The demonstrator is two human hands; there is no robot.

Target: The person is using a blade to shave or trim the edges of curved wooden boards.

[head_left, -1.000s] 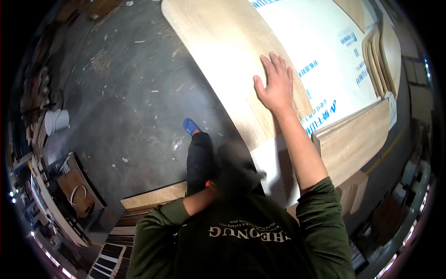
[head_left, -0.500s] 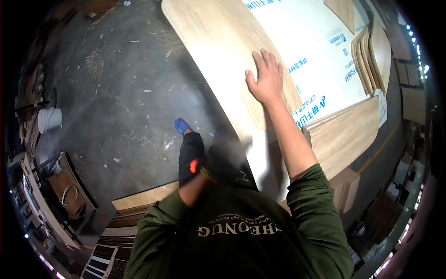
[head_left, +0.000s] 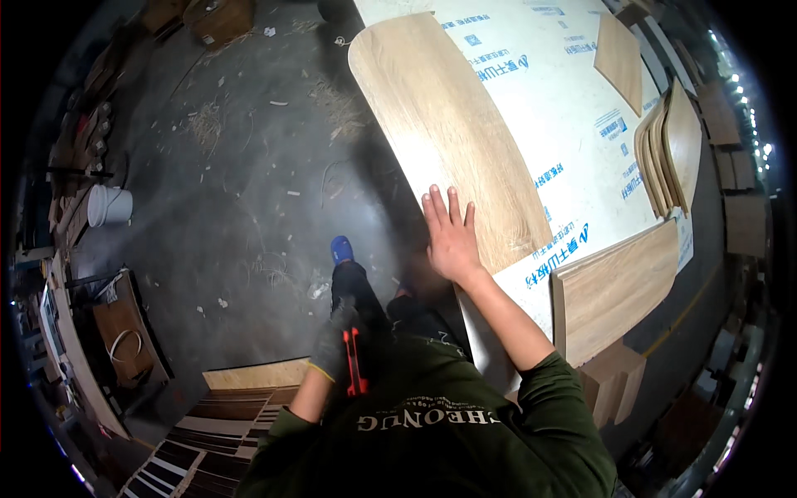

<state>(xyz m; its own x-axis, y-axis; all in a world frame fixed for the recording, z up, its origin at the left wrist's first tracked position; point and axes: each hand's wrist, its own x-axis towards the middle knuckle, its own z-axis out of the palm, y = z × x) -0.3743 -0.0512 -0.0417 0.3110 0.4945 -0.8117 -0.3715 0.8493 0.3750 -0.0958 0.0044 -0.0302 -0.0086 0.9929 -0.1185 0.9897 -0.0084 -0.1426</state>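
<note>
My right hand (head_left: 452, 236) lies with fingers stretched out on the near left edge of a long wood-grain board (head_left: 452, 124) with rounded far corners. This board rests on a white sheet with blue print (head_left: 573, 158) that covers the worktable. Down by my left thigh, my left hand (head_left: 334, 342) wears a dark glove with a yellow cuff. It is closed around a slim red and black hand tool (head_left: 355, 365), whose exact kind I cannot make out.
Curved wood panels (head_left: 664, 158) stand stacked at the table's right side, near another stack of wood-grain boards (head_left: 618, 286). A white bucket (head_left: 110, 206) and a cardboard box (head_left: 123, 340) are on the left. Scraps litter the grey floor (head_left: 241, 166). Strips (head_left: 224, 415) lie low left.
My right hand has shifted from the board's right part to its near left edge. My left hand, blurred before, is lower now, with the red tool plainly visible. The whole view has shifted.
</note>
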